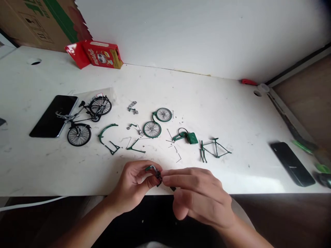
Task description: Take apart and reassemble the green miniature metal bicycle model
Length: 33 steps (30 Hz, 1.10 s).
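Observation:
Near the desk's front edge my left hand (134, 184) pinches a miniature bicycle handlebar (153, 167), its bent silver bar ending in a green grip. My right hand (200, 193) meets it from the right, fingers drawn together with their tips at the handlebar's dark middle. A small dark piece (172, 188) shows beneath the right fingers; its kind is hidden. Just beyond lie a green miniature bicycle frame (217, 148), two spoked wheels (152, 129), a curved green mudguard (106, 131), a green forked part (136, 146) and a green square piece (192, 138).
At left, an assembled black miniature bicycle (89, 115) leans over a smartphone (53, 117) and a clear bag (110, 94). A red box (104, 55) stands behind. A black case (292, 163) lies at right. Thin rods (176, 151) and tiny parts are scattered mid-desk.

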Motion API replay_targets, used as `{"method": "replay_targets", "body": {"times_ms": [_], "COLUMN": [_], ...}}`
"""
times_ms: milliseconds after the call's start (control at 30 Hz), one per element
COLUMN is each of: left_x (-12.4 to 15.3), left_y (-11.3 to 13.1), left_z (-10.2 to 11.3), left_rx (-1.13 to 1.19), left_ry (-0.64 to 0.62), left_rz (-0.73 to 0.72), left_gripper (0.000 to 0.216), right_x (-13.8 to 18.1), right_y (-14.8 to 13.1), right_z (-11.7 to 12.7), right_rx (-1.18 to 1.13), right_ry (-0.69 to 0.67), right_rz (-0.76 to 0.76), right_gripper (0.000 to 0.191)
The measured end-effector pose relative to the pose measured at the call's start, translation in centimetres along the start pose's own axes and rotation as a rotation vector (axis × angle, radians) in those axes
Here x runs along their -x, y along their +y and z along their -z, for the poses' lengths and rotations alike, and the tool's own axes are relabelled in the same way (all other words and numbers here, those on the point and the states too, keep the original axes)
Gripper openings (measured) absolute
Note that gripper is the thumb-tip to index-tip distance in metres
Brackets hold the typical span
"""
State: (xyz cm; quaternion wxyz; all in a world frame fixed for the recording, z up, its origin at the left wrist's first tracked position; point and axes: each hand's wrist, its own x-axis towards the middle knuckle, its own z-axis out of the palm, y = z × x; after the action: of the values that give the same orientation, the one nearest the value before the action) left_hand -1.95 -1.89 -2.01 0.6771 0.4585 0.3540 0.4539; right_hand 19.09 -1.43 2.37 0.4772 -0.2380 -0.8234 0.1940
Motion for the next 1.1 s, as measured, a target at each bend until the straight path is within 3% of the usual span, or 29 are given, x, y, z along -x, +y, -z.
{"method": "replay_targets", "body": {"times_ms": [167, 367, 767, 1100], "left_x": [0.1, 0.2, -0.2, -0.3], "left_y": [0.3, 0.5, 0.3, -0.3], "left_z": [0.0, -0.1, -0.5, -0.4], "left_rx": [-0.027, -0.06, -0.079, -0.05], "left_ry": [0.004, -0.053, 0.001, 0.01], "left_rz": [0.02, 0.061, 0.071, 0.112], "left_gripper": [0.015, 0.009, 0.013, 0.019], "right_x": [-0.2, 0.3, 1.0, 0.8], "right_y": [-0.1, -0.1, 0.4, 1.3], "right_z": [0.1, 0.4, -0.4, -1.4], "right_rx": [-0.024, -0.053, -0.097, -0.064], "right_ry": [-0.005, 0.06, 0.043, 0.157], "right_rz": [-0.043, -0.047, -0.007, -0.007], "right_gripper": [0.033, 0.011, 0.012, 0.012]}}
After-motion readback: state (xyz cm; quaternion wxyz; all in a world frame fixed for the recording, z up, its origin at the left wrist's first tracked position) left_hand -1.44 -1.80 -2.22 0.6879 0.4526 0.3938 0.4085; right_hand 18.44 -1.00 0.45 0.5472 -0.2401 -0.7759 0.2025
